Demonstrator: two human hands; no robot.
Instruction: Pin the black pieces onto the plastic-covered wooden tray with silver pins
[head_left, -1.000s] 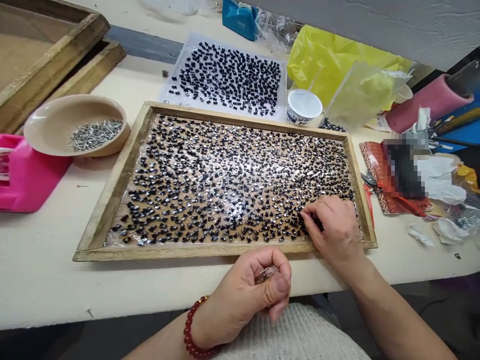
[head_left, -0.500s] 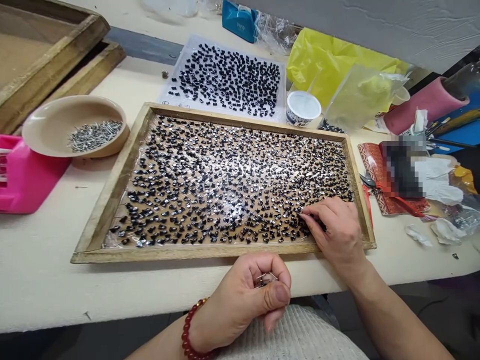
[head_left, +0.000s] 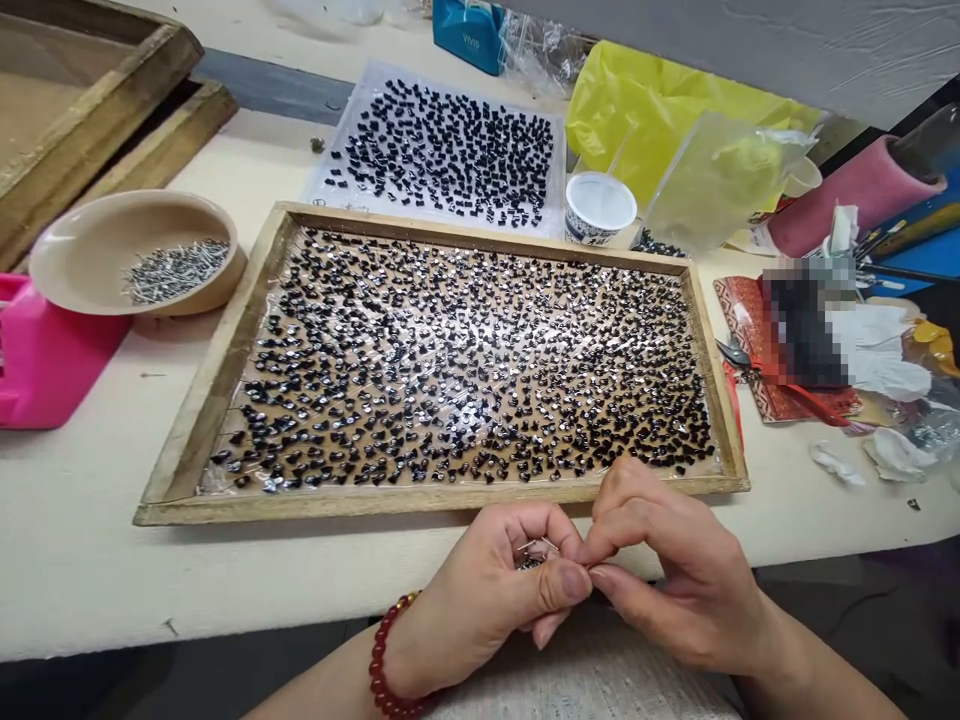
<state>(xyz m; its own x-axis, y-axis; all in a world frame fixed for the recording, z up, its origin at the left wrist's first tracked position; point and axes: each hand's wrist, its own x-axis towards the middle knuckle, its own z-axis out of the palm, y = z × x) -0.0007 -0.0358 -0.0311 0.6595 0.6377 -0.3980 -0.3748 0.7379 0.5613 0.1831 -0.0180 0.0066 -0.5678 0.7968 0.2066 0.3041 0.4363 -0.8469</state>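
Observation:
My left hand (head_left: 499, 575), with a red bead bracelet (head_left: 384, 655) at the wrist, is curled around several thin metal pins (head_left: 534, 552) just in front of the tray. The thumb and index finger of my right hand (head_left: 675, 570) pinch together against the tips of my left thumb and index finger. Whatever lies between the fingertips is too small or hidden to make out. Behind both hands lies a wooden-framed tray (head_left: 442, 506), its film-covered bottom dotted with many small black pieces (head_left: 420, 370) that have shiny spots.
At the left, a beige bowl (head_left: 75, 240) holds metal pins beside a pink plastic holder (head_left: 60, 350). Beyond the tray are a white sheet (head_left: 341, 200) with black pieces and a paper cup (head_left: 600, 205). Pliers (head_left: 733, 353) and crumpled tissue (head_left: 896, 455) lie right; wooden frames (head_left: 150, 120) stand far left.
My right hand has left the tray's lower right corner and come down and left to meet my left hand's fingertips. My left hand stays nearly in place, still around the pins.

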